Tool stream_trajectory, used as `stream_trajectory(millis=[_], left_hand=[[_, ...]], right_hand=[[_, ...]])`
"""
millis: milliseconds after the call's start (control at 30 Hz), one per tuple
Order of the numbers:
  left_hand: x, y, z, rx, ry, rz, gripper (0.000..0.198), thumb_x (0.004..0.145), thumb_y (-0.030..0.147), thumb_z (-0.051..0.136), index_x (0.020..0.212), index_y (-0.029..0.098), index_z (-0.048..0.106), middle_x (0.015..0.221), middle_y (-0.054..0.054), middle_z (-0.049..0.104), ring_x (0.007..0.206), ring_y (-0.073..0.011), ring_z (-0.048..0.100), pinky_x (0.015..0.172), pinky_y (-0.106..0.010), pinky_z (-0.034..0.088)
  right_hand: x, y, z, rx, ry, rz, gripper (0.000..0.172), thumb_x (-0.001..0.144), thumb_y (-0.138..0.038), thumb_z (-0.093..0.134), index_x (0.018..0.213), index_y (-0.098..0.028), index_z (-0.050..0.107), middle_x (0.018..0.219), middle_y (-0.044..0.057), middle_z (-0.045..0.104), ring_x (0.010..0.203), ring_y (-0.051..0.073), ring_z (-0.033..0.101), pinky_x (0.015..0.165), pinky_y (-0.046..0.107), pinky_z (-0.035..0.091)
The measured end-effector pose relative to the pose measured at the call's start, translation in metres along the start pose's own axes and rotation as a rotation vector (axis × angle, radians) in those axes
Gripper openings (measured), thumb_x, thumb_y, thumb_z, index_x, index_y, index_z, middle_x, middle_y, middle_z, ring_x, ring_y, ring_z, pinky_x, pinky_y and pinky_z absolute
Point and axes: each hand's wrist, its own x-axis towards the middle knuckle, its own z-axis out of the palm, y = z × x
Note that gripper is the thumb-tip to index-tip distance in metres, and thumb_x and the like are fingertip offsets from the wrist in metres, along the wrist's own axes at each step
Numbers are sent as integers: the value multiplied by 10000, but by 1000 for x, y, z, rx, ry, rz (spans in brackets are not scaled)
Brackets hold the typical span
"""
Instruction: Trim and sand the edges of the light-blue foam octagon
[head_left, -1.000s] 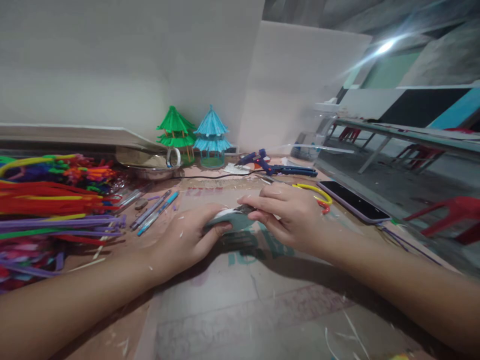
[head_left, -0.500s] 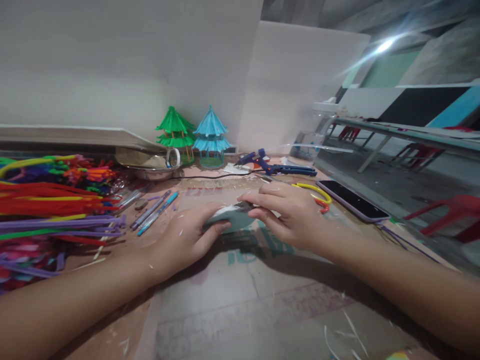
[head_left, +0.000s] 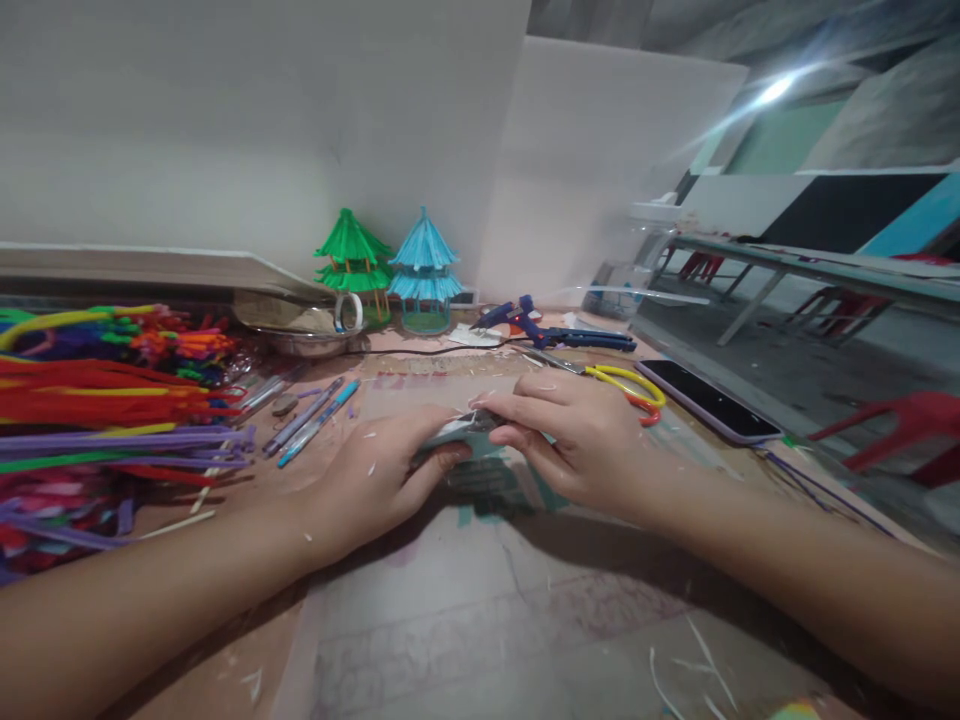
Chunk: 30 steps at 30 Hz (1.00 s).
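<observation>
My left hand (head_left: 375, 475) and my right hand (head_left: 577, 435) meet at the middle of the table, both pinched on a small flat grey-teal piece (head_left: 457, 432) held just above the cardboard mat (head_left: 480, 600). The left thumb and fingers grip its left end. Fingers of the right hand close over its right end. Most of the piece is hidden by the fingers.
Piles of coloured pipe cleaners (head_left: 105, 400) lie at the left, with pens (head_left: 315, 420) beside them. A green pagoda model (head_left: 352, 260) and a blue pagoda model (head_left: 424, 270) stand at the back. A blue glue gun (head_left: 525, 322), yellow-handled scissors (head_left: 622, 385) and a phone (head_left: 709, 402) lie at the right.
Both hands keep hold of the small piece and have shifted it very slightly; the view has tipped a little. Nothing else on the table moved.
</observation>
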Motion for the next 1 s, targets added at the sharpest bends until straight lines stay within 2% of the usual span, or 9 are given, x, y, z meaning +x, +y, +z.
stream_trajectory(millis=[433, 533, 633, 733, 833, 900, 967, 1000], left_hand=[[0, 1, -2, 2, -40, -1, 244, 907, 234, 477, 1065, 154, 646, 981, -58, 736, 847, -180, 671, 787, -276, 529], [1, 2, -1, -20, -9, -29, 240, 906, 259, 475, 1044, 164, 647, 991, -56, 735, 850, -186, 670, 786, -286, 527], [1, -2, 2, -46, 40, -98, 231, 902, 308, 483, 983, 170, 650, 967, -57, 733, 859, -203, 666, 789, -303, 524], [2, -8, 5, -90, 115, -184, 286, 897, 364, 492, 1063, 177, 630, 1040, -67, 713, 958, -232, 647, 857, -343, 508], [2, -14, 7, -128, 152, -242, 353, 899, 396, 498, 1141, 160, 600, 1142, -102, 671, 1048, -256, 616, 876, -363, 502], [4, -16, 7, -202, 149, -234, 431, 894, 395, 526, 1261, 170, 529, 1223, -117, 629, 1067, -248, 609, 842, -338, 516], [6, -15, 5, -328, 145, -233, 519, 879, 407, 565, 1345, 207, 457, 1230, -109, 624, 995, -218, 632, 760, -291, 532], [8, -14, 3, -401, 137, -260, 505, 871, 426, 576, 1319, 212, 488, 1161, -99, 655, 900, -199, 649, 688, -267, 532]], right_hand=[[0, 1, 2, 35, 24, -1, 263, 972, -258, 455, 1022, -147, 688, 713, 49, 643, 656, 148, 560, 590, 263, 411], [-1, 4, 3, 136, 36, 125, 275, 969, -314, 460, 1056, -167, 676, 813, 66, 683, 737, 162, 604, 643, 276, 449], [-4, 11, 9, 294, 102, 367, 285, 920, -384, 533, 1083, -183, 652, 898, 68, 698, 714, 155, 598, 618, 271, 463], [-7, 15, 20, 423, 89, 537, 320, 826, -411, 635, 1045, -178, 642, 842, 48, 683, 667, 150, 576, 598, 269, 461], [-10, 15, 30, 548, 12, 599, 205, 809, -365, 609, 864, -172, 650, 681, 6, 622, 602, 138, 545, 553, 246, 430], [-11, 13, 34, 586, -19, 606, 189, 821, -335, 556, 741, -176, 618, 586, -18, 548, 534, 118, 483, 498, 227, 374], [-11, 11, 35, 582, -13, 576, 183, 824, -302, 521, 706, -180, 589, 565, -25, 510, 518, 110, 448, 489, 223, 343], [-12, 10, 34, 575, 2, 552, 165, 820, -283, 513, 710, -181, 582, 570, -26, 505, 524, 110, 445, 495, 223, 339]])
